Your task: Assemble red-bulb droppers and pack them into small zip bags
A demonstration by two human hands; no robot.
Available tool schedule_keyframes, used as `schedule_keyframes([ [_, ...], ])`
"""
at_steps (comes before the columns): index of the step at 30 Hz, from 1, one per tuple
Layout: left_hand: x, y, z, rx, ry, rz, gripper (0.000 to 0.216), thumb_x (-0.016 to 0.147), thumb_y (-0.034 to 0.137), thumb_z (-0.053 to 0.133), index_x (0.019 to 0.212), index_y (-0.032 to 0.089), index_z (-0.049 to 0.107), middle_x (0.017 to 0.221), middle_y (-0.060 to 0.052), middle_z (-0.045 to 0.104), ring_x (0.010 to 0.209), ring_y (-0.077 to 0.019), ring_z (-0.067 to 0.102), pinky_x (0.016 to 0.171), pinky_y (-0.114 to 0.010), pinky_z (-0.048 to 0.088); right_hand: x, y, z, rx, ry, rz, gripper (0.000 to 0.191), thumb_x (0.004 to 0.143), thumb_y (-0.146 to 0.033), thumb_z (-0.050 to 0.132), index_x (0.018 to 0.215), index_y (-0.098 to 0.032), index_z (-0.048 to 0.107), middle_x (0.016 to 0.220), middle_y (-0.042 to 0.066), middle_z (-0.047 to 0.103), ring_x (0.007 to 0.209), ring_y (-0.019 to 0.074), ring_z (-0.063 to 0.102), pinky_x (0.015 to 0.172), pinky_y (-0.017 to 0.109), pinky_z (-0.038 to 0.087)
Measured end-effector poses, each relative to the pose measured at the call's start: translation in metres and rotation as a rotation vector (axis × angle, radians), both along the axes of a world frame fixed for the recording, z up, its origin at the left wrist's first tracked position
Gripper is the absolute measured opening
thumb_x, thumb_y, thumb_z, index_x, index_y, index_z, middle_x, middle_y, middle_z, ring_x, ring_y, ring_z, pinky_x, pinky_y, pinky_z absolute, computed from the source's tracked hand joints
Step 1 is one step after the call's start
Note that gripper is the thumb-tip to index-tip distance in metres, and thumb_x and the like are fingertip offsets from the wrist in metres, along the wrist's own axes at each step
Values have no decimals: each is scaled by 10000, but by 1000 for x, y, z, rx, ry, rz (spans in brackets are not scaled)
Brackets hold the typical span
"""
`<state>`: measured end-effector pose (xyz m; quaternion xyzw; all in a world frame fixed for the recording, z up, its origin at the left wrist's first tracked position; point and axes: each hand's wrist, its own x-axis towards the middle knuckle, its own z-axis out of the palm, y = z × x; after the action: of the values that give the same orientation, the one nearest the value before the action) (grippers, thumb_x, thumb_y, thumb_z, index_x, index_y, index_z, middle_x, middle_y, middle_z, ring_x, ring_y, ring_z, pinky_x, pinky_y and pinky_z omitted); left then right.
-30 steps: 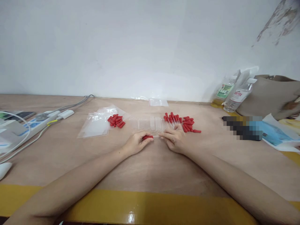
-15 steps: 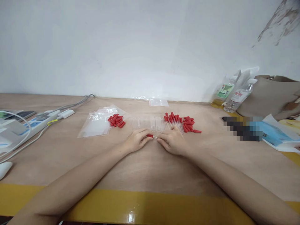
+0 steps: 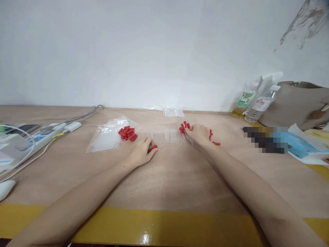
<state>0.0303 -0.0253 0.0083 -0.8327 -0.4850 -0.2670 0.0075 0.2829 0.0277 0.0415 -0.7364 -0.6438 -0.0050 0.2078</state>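
Note:
My left hand (image 3: 141, 151) rests on the wooden table (image 3: 169, 178) with its fingers curled round a red rubber cap (image 3: 153, 148). My right hand (image 3: 199, 134) lies palm down, fingers bent, on the right pile of red caps (image 3: 185, 127) and the right end of a row of clear glass tubes (image 3: 164, 136). What its fingers hold is hidden. A second pile of red caps (image 3: 128, 132) lies left of the tubes, beside clear zip bags (image 3: 108, 135).
A power strip with cables (image 3: 43, 132) and a white object (image 3: 5, 188) sit at the left. Two plastic bottles (image 3: 253, 101), a tan bag (image 3: 298, 103) and papers (image 3: 303, 145) are at the right. A small zip bag (image 3: 173, 112) lies near the wall.
The two hands were together in the middle, joining a red cap and a tube. They have parted: the right hand went up to the right cap pile, the left shifted slightly left.

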Motion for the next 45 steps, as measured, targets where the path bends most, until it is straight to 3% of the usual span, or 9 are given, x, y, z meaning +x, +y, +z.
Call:
schedule_keyframes([
  [6,2,2,-4,-26,-29,-34,96,822,262,451,761,189,433,690,-2,518,613,-143,501,550,-262,361,-2,9,-15,-16,-58,-11,316,736,-442,474,629,-182,616,675,86,637,700,239,579,708,381,314],
  [10,4,2,-5,1,-33,-23,81,833,262,440,804,186,448,694,-2,530,618,-145,513,561,-267,378,-2,1,-14,57,-25,123,264,721,-439,512,645,-209,617,686,38,646,695,203,571,730,363,310],
  [13,4,2,-7,24,-43,-23,106,848,262,425,904,180,465,741,-13,555,652,-152,534,590,-274,400,-8,-7,-12,26,-82,196,212,722,-362,527,617,-210,630,690,43,648,718,214,574,745,381,300],
  [21,5,5,-12,54,-24,-39,302,884,242,383,1173,160,419,932,-75,558,851,-195,554,744,-318,441,-26,-11,-10,-97,-120,114,259,750,-342,489,661,-147,635,688,122,638,709,276,588,733,439,299],
  [32,7,6,-13,41,-31,-71,304,889,246,375,1176,162,427,954,-79,536,874,-192,546,772,-328,453,-39,-4,-7,-221,-47,44,275,762,-361,453,700,-147,615,800,111,641,799,266,576,836,467,269],
  [37,7,7,-13,41,-36,-75,299,889,246,376,1171,164,430,971,-80,536,873,-193,545,777,-330,451,-38,-3,-7,-247,-22,37,377,820,-400,353,751,-150,627,839,117,642,847,268,571,860,457,259],
  [45,7,8,-14,41,-33,-92,282,892,245,369,1146,150,445,952,-80,530,866,-188,540,772,-320,444,-38,-5,-6,-239,-87,84,390,747,-491,463,807,-144,629,806,121,640,812,276,575,832,466,277],
])
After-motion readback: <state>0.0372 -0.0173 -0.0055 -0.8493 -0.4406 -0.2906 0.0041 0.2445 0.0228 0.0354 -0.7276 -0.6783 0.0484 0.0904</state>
